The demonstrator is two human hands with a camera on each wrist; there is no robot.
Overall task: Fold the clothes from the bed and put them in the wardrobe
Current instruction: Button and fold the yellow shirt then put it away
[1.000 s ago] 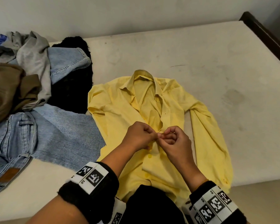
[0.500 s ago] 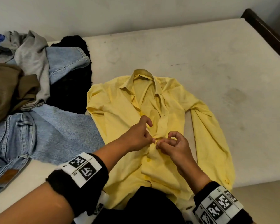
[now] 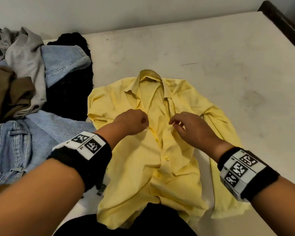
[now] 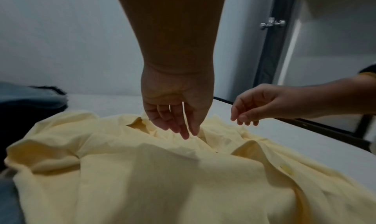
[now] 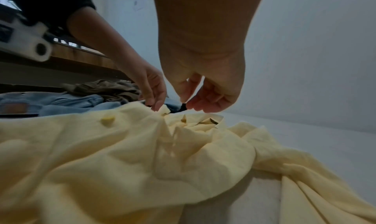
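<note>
A yellow button shirt (image 3: 143,167) lies face up on the bed, collar away from me, lower buttons fastened and the chest placket gaping. My left hand (image 3: 133,121) hovers over the left side of the chest, fingers hanging loosely, fingertips (image 4: 187,134) just above or brushing the cloth (image 4: 142,171) below the collar. My right hand (image 3: 189,128) hovers over the right side, a hand's width from the left, with its fingers (image 5: 207,98) loosely curled and holding nothing. Both hands sit above the shirt (image 5: 101,155), and neither grips it.
A heap of clothes lies at the left: blue jeans (image 3: 12,150), a grey garment (image 3: 24,57), a brown one (image 3: 7,92) and a black one (image 3: 71,92) beside the shirt's shoulder. The mattress (image 3: 211,57) stretches to the right, up to a dark bed frame (image 3: 283,26).
The hands were pinched together at the shirt's placket lower down. They have let go, drawn apart and moved toward the collar.
</note>
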